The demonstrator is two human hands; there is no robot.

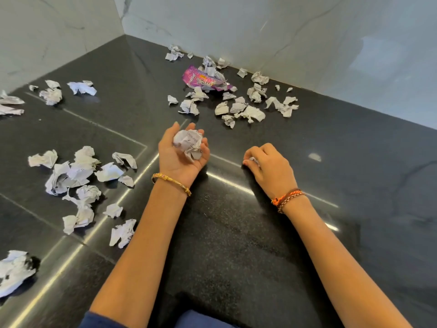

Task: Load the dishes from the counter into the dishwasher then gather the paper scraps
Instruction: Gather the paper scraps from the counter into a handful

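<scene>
Crumpled white paper scraps lie scattered over a black stone counter (236,233). My left hand (179,159) is palm up in the middle, cupping a wad of crumpled paper (189,144). To its right, my right hand (269,166) rests knuckles up on the counter, fingers curled over a small paper scrap (253,160) that barely shows. One cluster of scraps (78,178) lies to the left, another cluster (243,105) sits farther back near the wall. No dishes or dishwasher are in view.
A pink and purple snack wrapper (203,80) lies among the far scraps. More scraps (52,93) sit at the far left and a larger wad (14,271) at the near left edge. White marble walls (307,39) close the counter's back and left corner.
</scene>
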